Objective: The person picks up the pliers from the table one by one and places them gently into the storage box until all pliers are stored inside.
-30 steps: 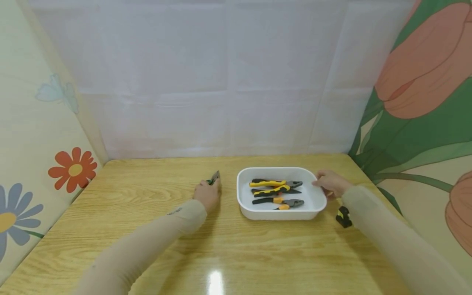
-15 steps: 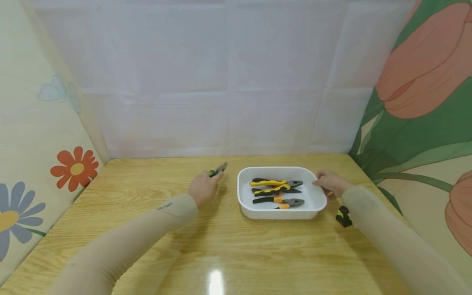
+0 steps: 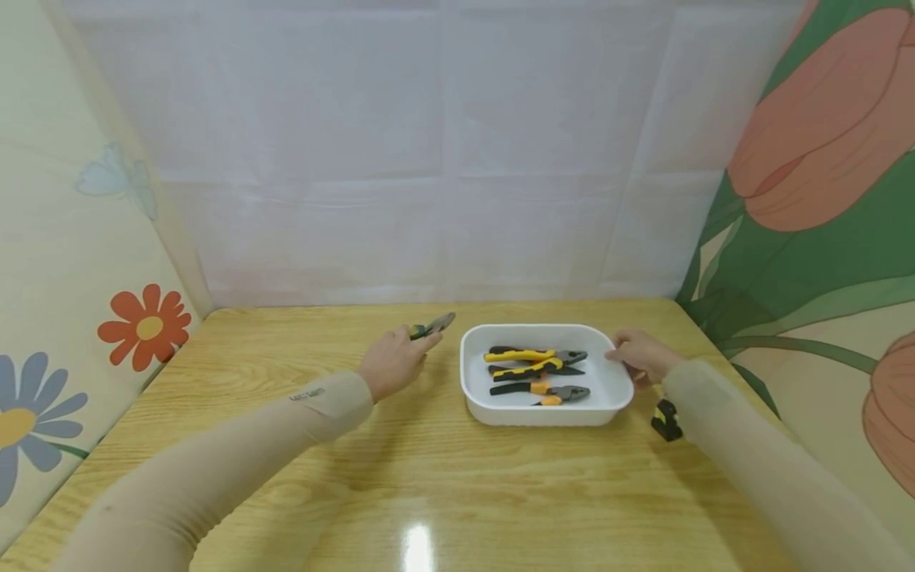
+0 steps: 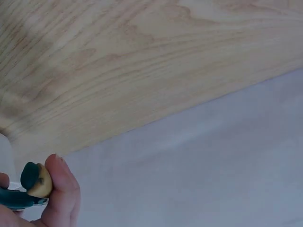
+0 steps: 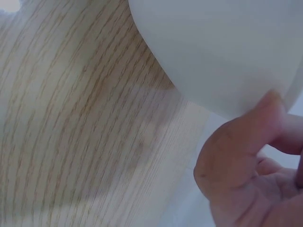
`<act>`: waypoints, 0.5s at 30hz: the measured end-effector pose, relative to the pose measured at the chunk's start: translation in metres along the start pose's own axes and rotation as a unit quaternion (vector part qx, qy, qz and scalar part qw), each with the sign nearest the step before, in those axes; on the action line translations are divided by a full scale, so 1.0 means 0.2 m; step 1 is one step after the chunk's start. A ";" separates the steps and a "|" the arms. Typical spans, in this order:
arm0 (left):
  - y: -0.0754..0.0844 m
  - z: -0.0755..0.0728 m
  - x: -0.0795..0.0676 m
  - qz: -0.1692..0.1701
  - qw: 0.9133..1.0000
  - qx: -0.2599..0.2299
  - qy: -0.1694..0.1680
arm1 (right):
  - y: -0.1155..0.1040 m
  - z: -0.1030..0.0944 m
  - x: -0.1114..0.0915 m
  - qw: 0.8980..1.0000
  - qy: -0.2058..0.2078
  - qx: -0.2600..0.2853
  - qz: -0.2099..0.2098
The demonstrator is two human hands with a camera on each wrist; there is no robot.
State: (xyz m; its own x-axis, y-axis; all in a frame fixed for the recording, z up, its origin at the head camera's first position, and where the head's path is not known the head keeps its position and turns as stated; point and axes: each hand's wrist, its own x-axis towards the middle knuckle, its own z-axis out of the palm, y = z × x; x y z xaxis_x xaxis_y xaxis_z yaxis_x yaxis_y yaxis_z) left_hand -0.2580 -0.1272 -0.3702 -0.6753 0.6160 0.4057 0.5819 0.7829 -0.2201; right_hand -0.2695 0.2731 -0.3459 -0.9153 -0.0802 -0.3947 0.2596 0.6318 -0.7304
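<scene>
My left hand (image 3: 391, 364) grips a pair of pliers (image 3: 438, 324) with green and yellow handles, held above the table just left of the white tray (image 3: 542, 417). Its grey metal head points right and away from me. In the left wrist view the handle ends (image 4: 37, 180) poke out between my fingers. At the tray's right end, my right hand (image 3: 643, 354) holds the rim between thumb and fingers, as the right wrist view also shows with the tray's wall (image 5: 213, 52). Inside the tray lie several pliers, some with yellow-and-black handles (image 3: 529, 368), others with black-and-orange handles (image 3: 525, 388).
A small black and yellow object (image 3: 667, 421) sits beside my right sleeve, partly covered by it. The wooden table (image 3: 457, 485) ends at a white sheet (image 3: 429, 199) at the back. Flower-printed panels (image 3: 843, 262) stand at both sides.
My left hand has lifted the pliers off the table, and their head has moved right, closer to the tray. The right hand and the tray stay where they were.
</scene>
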 end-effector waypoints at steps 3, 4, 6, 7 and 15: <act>0.00 -0.03 0.01 0.015 1.000 -0.006 0.000 | 0.00 0.00 0.00 1.000 0.001 -0.001 -0.002; -0.01 -0.04 0.02 0.019 1.000 -0.007 0.003 | 0.00 0.00 0.00 1.000 0.002 0.000 -0.002; -0.01 -0.05 0.03 0.027 1.000 -0.007 0.011 | 0.00 0.00 0.00 1.000 0.002 -0.001 -0.003; -0.01 -0.06 0.03 0.030 0.999 -0.007 0.016 | 0.00 0.00 0.00 1.000 0.001 0.000 -0.003; 0.02 -0.11 0.07 0.075 0.996 0.014 0.041 | 0.00 0.00 0.00 1.000 0.002 -0.001 0.001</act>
State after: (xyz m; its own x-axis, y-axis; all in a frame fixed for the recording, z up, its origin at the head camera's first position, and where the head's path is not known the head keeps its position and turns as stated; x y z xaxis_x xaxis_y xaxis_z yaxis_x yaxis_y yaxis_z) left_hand -0.2555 -0.1180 -0.3451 -0.5419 0.7184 0.4362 0.6600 0.6851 -0.3084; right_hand -0.2698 0.2726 -0.3469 -0.9157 -0.0763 -0.3945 0.2612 0.6331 -0.7287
